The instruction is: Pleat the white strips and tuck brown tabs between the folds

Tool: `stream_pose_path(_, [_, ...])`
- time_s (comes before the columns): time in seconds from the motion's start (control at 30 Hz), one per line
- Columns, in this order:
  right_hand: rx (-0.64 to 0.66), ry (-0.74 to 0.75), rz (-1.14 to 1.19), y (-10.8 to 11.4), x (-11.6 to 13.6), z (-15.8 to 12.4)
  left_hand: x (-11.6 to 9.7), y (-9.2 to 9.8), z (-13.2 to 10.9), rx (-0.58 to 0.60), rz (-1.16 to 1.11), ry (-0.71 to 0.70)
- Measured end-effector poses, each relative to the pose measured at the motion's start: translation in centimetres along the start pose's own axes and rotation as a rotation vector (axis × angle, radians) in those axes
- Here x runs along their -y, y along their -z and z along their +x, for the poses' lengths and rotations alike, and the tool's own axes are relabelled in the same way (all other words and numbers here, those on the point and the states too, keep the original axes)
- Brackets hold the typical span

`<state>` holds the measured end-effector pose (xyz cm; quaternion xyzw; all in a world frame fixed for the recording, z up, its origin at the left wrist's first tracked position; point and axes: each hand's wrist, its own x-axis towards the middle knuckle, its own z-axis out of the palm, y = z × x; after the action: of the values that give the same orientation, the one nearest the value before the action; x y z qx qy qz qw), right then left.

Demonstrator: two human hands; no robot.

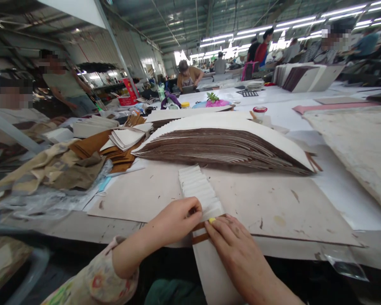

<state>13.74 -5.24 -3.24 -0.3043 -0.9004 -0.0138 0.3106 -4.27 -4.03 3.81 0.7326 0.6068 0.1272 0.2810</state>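
A long pale strip [216,271] with brown bands hangs over the table's front edge. Its far part is a row of overlapping whitish pieces [198,186] lying on a beige board [139,190]. My left hand [180,218] is curled in a pinch at the strip's left edge; what its fingertips hold is hidden. My right hand [233,243] lies flat across the strip's right side, its fingers extended over the brown band [200,238]. Something small and yellow [212,220] shows at one of its fingertips. Beyond both hands rests a large fanned stack of white-topped, brown-edged sheets [222,144].
Brown and white cut pieces [122,146] and camouflage cloth [60,169] are heaped at left. A red-lidded jar [259,111] stands behind the stack. Upright panels [305,77] and a pale slab [358,144] are at right. Several people are farther back.
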Motion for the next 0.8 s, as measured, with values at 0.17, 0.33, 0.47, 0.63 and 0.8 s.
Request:
stream_pose_path(0.17, [-0.018, 0.004, 0.034, -0.3, 0.0, -0.1, 0.0, 0.7, 0.9, 0.140, -0.316, 0.057])
stream_pose_path(0.33, [-0.004, -0.011, 0.038, -0.3, -0.1, -0.3, -0.4, 0.2, 2.7, 0.272, -0.578, 0.047])
stream_pose_path(0.47, [0.008, -0.028, 0.061, -0.4, -0.2, -0.5, -0.3, -0.7, 3.3, 0.287, -0.676, -0.032])
stream_pose_path(0.63, [-0.002, -0.037, 0.098, -0.6, -0.3, -0.4, 0.2, -1.3, 3.3, 0.203, -0.628, -0.084])
stream_pose_path(0.8, [-0.025, -0.044, 0.111, -0.5, -0.3, -0.4, -0.1, -1.5, 3.3, 0.078, -0.631, -0.092])
